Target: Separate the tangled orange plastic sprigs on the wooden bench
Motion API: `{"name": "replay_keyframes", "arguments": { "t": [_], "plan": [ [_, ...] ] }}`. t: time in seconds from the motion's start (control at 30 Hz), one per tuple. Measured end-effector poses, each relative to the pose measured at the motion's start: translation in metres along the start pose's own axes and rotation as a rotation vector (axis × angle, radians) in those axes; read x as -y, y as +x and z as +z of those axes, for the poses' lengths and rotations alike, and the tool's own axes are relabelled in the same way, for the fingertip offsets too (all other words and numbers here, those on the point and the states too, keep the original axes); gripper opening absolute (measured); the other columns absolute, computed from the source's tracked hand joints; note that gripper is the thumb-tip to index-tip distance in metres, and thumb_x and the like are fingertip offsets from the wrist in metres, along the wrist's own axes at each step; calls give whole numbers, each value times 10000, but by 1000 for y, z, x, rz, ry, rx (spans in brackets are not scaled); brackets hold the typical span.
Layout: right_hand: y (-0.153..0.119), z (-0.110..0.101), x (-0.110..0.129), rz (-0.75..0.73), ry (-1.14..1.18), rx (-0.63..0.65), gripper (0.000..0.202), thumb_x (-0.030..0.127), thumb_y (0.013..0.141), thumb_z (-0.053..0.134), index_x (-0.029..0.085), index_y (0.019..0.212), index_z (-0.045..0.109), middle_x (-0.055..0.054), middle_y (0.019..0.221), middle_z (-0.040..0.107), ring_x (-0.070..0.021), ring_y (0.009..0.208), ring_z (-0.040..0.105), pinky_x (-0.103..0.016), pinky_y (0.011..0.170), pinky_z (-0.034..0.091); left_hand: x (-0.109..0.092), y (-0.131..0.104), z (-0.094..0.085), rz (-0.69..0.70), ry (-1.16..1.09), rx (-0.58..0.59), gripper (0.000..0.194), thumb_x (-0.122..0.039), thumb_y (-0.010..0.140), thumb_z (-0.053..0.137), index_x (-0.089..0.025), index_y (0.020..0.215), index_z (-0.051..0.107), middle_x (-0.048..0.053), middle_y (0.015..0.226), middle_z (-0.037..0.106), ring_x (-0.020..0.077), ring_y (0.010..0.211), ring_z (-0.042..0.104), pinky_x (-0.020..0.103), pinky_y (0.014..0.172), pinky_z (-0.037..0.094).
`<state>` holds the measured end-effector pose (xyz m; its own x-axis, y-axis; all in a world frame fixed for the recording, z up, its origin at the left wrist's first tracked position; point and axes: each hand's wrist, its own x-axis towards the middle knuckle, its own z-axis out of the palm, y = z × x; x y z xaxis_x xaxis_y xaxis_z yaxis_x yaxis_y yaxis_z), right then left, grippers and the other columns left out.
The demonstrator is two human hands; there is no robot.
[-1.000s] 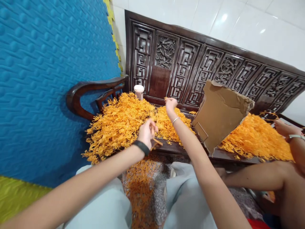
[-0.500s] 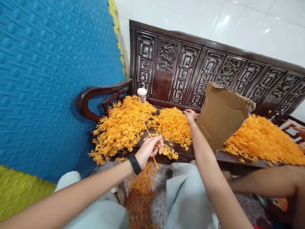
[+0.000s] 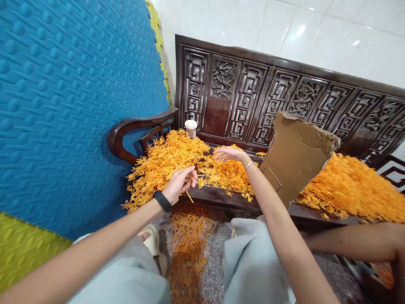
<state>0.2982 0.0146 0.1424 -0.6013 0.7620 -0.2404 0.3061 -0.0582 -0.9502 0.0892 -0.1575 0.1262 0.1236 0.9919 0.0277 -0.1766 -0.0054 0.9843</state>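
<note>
My left hand (image 3: pixel 182 182) is closed on an orange plastic sprig (image 3: pixel 189 196), whose bare stem pokes out below the fingers. Directly behind and left of it rises a heap of orange artificial sprigs (image 3: pixel 171 156). My right hand (image 3: pixel 230 154) hovers over a smaller, flatter pile of loose orange pieces (image 3: pixel 236 175), its fingers stretched out and apart, holding nothing I can see. Both piles lie on the dark wooden bench (image 3: pixel 218 194).
A white-lidded tub (image 3: pixel 191 128) stands against the carved backrest. A cardboard piece (image 3: pixel 297 156) stands between my piles and a large orange heap (image 3: pixel 357 190) on the right. Bare orange stems (image 3: pixel 190 240) cover the floor. Another person's limb (image 3: pixel 354 242) is at the lower right.
My left hand has moved left and slightly up with the sprig. My right hand has shifted left from the cardboard's edge, over the middle pile, and its fingers have spread.
</note>
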Motion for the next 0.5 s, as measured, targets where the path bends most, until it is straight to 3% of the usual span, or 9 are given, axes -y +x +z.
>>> {"name": "replay_keyframes", "arguments": {
  "t": [0.3, 0.37, 0.5],
  "plan": [
    [0, 39, 8, 311, -141, 556, 510, 371, 608, 677, 102, 1027, 569, -145, 910, 654, -173, 735, 633, -331, 701, 501, -1, -1, -10, 22, 141, 55, 325, -379, 749, 480, -152, 537, 575, 21, 392, 504, 39, 289, 251, 200, 338, 120],
    [1, 43, 6, 318, -164, 587, 518, 362, 593, 690, 104, 1026, 573, -141, 934, 644, -170, 738, 632, -327, 685, 507, -3, 0, -12, 33, 154, 50, 330, -384, 750, 478, -153, 536, 577, 23, 392, 503, 43, 291, 251, 203, 337, 120],
    [-1, 51, 4, 262, -203, 511, 485, 322, 562, 717, 148, 998, 599, -98, 1043, 596, -147, 764, 617, -289, 657, 518, -7, 2, -15, 76, 136, -7, 323, -383, 751, 477, -149, 548, 569, 16, 414, 503, 42, 295, 251, 205, 333, 135]
  ]
}}
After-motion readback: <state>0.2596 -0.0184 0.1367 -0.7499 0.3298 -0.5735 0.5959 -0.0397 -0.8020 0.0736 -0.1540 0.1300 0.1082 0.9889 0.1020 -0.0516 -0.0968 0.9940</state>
